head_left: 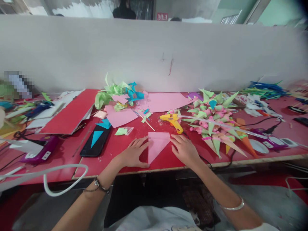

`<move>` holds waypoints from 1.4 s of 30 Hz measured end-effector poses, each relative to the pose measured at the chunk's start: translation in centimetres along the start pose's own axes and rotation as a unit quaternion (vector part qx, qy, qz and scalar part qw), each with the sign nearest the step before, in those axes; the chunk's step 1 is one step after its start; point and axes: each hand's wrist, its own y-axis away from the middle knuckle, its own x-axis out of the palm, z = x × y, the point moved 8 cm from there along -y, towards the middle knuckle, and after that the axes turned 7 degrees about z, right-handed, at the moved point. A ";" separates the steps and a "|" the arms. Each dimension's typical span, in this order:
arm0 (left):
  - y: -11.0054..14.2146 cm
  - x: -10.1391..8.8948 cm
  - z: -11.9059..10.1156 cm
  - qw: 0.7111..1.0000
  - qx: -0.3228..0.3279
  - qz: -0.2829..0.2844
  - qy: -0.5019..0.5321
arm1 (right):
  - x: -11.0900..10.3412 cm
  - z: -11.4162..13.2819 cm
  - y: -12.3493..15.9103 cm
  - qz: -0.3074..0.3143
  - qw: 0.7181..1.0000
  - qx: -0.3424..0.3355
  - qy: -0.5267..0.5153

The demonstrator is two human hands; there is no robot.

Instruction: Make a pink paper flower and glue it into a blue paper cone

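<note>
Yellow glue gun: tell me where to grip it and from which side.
Grip the handle, probably with the right hand from the near side. The yellow glue gun lies on its side, nozzle pointing left, handle slanting to the near side, just beyond that hand. Best avoid the clear glue stick, which runs out behind it to the right.

Plain pale pink marks the tapering paper sheet (157, 144) between the left fingers (141, 141) and right fingers (177, 140); the counter (166, 161) beneath is red. Beyond the right fingers, the plastic glue gun (173, 120) is bright yellow. Left of the left fingers, a blue paper triangle (95, 137) tops a black rectangular phone (101, 141).
</note>
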 end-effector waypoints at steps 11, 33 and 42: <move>0.1 -2.6 -4.7 0.984 -0.024 -0.149 -0.097 | 0.7 0.9 -2.1 0.057 0.979 0.014 -0.193; 1.5 -4.8 -3.6 0.957 -0.005 -0.264 -0.122 | -5.3 2.8 0.5 -0.004 0.977 -0.120 -0.179; 0.9 -1.4 -3.3 0.985 0.056 -0.159 -0.039 | -1.6 4.6 2.3 -0.046 0.981 -0.189 -0.024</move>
